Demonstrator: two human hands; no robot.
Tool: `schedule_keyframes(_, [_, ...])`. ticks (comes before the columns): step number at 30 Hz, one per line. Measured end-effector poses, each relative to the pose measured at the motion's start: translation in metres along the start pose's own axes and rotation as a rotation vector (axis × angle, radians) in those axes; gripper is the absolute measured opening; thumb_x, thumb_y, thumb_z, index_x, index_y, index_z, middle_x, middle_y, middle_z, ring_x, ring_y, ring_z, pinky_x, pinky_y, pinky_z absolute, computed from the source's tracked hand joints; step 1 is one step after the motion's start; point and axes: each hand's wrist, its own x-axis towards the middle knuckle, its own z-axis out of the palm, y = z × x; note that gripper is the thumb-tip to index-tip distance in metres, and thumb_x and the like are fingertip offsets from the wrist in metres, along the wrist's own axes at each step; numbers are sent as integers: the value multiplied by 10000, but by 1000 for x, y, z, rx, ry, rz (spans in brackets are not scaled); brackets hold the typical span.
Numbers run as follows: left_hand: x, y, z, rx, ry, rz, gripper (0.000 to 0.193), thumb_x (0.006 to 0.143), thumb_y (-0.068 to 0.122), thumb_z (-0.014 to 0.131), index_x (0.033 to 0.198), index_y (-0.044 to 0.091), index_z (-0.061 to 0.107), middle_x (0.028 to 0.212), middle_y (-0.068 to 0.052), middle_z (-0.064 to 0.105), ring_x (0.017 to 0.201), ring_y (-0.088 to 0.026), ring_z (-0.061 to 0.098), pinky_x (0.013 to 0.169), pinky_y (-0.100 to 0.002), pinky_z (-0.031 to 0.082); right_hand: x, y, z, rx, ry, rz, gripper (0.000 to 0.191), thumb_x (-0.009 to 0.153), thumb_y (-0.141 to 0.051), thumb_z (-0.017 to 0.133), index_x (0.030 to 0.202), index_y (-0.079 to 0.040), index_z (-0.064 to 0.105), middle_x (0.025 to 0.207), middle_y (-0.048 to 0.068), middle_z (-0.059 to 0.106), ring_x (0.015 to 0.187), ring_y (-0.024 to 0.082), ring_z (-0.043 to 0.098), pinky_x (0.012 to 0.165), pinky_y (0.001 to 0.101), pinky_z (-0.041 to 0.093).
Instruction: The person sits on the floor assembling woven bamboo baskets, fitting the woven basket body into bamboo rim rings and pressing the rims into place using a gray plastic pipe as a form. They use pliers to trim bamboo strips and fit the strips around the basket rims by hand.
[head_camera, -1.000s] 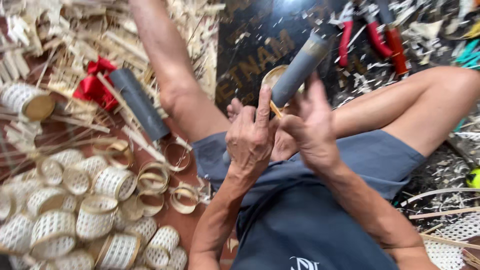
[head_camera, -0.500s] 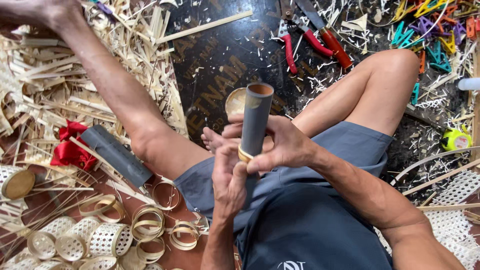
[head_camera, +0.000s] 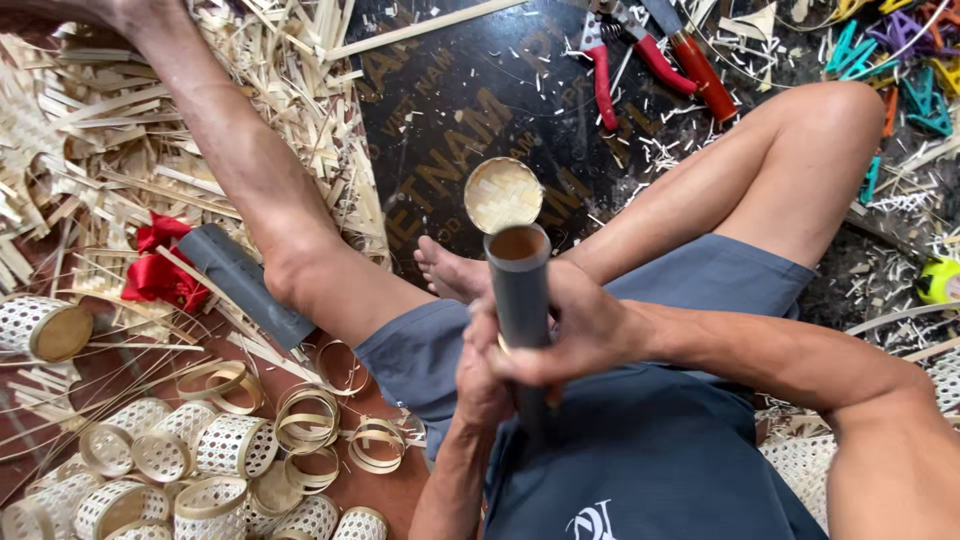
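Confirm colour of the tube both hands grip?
Grey tube, brownish inside at its open top; head view.

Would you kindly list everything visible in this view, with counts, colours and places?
Grey tube: one, held upright in both hands, open end up.
Round woven lid: one, pale tan, on the dark board just beyond the tube.
Second grey tube: one, on the floor beside the left leg.
Red ribbon: one bundle, next to that tube.
Small woven baskets: many, whitish, lower left.
Bamboo rings: several, tan, by the baskets.
Bamboo strips: a heap, pale, upper left.
Red-handled tools: at least two, top centre.
Left hand: grips the tube low.
Right hand: wraps its middle.
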Motion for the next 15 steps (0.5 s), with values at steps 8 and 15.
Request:
schedule_keyframes(8, [41, 113, -54, 906, 431, 747, 649, 1193, 513, 552, 1515, -9, 339, 1355, -109, 559, 1228, -161, 568, 1072, -296, 476, 96, 27, -20, -338, 189, -549, 370, 839, -168, 734, 1198, -117, 658, 1191, 3, 683, 1155, 236, 622, 992, 392, 466])
schedule_keyframes(15, [127, 175, -127, 1121, 858, 555, 524, 1069, 428, 570, 1394, 25, 485, 910, -85, 605, 736, -204, 609, 681, -377, 512, 149, 45, -47, -701, 544, -639, 168, 926, -151, 808, 1056, -94, 717, 946, 22, 706, 906, 239, 639, 814, 411, 450])
